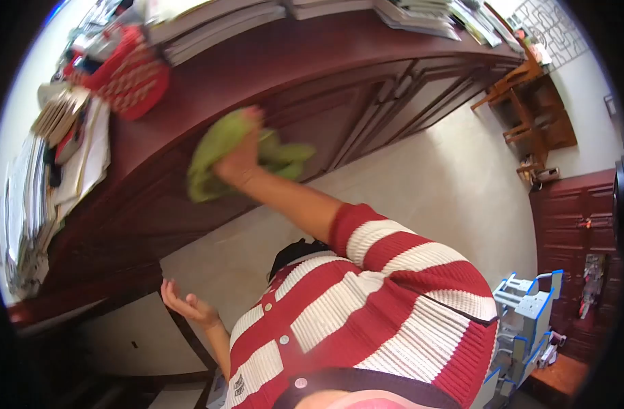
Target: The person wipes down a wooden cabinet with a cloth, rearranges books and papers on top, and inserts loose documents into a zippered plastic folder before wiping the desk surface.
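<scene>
Pale flooring and a dark reddish desk with panelled doors beneath its top are noted. Stacked papers and a red basket are carried on the desk. A green cloth is grasped in the right hand, bunched about the palm, with a loose portion spread out on the far side; it is located in front of the doors, below the desk edge. Owing to blur, contact between cloth and wood cannot be confirmed. Nothing is gripped by the left hand; its fingers are parted, well apart from the cloth. For sound handling, it is judged that the loose portion should be gathered in so that it is not trailed or caught, that the cloth should be laid flat under even pressure, and that panel grooves should be followed with the fingertips.
</scene>
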A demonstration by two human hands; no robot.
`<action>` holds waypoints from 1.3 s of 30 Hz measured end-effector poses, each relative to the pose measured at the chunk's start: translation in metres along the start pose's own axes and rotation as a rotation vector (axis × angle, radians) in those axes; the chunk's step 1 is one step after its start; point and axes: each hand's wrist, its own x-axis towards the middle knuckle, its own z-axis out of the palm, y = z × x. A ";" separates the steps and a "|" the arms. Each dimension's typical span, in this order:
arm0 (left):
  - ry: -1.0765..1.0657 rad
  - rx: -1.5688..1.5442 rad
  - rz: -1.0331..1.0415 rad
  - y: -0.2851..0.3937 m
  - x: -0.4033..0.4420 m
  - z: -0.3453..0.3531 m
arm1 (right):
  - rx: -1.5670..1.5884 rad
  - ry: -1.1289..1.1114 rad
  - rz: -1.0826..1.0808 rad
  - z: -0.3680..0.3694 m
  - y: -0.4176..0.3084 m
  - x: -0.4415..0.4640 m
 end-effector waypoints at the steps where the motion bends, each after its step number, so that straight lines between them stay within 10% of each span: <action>1: -0.001 -0.020 0.023 0.022 0.007 0.019 | 0.190 0.009 0.014 -0.012 0.017 0.004; 7: -0.131 -0.083 0.238 0.104 0.020 0.087 | 0.998 0.148 0.070 -0.071 0.164 0.049; 14: -0.196 -0.072 0.078 0.128 -0.002 0.112 | 0.055 0.652 0.049 -0.138 0.315 0.087; 21: -0.169 -0.068 -0.020 0.124 -0.031 0.104 | -0.538 0.739 -0.425 -0.107 0.271 0.076; 29: -0.139 -0.014 -0.208 0.136 -0.068 0.097 | -0.549 0.217 -1.392 -0.054 0.150 0.052; 35: -0.066 0.021 -0.281 0.147 -0.098 0.069 | -0.251 -0.276 -1.587 -0.026 0.111 0.037; 39: 0.009 -0.015 -0.439 0.164 -0.122 0.065 | 0.107 -0.191 -1.491 -0.050 0.050 0.064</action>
